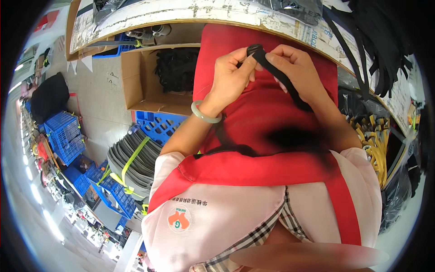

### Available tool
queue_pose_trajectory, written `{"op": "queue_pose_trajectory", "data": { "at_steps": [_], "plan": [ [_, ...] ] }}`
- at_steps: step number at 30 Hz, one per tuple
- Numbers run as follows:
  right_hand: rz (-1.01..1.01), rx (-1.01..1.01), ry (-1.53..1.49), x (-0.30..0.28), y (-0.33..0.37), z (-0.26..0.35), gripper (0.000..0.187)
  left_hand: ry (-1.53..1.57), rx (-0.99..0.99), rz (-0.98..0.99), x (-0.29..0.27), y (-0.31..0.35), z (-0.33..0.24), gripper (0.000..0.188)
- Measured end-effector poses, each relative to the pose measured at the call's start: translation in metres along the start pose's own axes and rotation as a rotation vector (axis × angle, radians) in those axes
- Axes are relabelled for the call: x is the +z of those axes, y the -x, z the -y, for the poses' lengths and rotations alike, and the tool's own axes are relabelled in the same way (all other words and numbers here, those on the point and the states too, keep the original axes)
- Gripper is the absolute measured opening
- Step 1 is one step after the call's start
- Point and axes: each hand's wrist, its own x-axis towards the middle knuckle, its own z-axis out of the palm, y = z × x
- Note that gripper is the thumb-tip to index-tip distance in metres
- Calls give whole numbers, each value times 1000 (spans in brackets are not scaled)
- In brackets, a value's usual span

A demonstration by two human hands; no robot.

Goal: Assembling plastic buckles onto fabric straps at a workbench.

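Note:
My left hand [230, 78], with a pale bangle [206, 114] on its wrist, pinches the end of a black strap [272, 69] over my lap. There the strap looks folded or looped. My right hand [299, 72] grips the same strap just beside it, thumb on top. From between the two hands the strap's free length hangs down past the inside of my right wrist. Beneath both hands lies my red apron [263, 99]. Fingers hide part of the fold.
A worn white table [181, 16] curves across the front. Black straps [385, 54] hang over its right side, above yellow straps [376, 154]. On the left stand an open cardboard box [133, 81] with black pieces, a blue crate [158, 124] and a tied grey bundle [131, 158].

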Motion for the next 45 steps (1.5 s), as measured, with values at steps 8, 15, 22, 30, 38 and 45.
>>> {"op": "queue_pose_trajectory", "data": {
  "at_steps": [8, 15, 22, 30, 38, 45],
  "plan": [
    [-74, -91, -358, 11, -14, -18, 21, -430, 289, -80, 3, -11, 23, 6],
    [-18, -91, -388, -2, -25, -23, 24, -778, 557, -46, 1, -12, 19, 5],
    [-92, -340, 60, -8, -22, -31, 21, 503, -320, 5, -14, -13, 0, 20],
    [-197, -418, 83, 3, 7, 1, 15, 325, -30, -145, 4, -13, -3, 20],
    [-76, -215, 63, -9, -5, -13, 25, 17, 69, -145, 6, -9, 0, 18],
    [27, 48, -192, -19, -20, -14, 22, 86, 79, -107, 3, -11, -2, 16]
  ]
}}
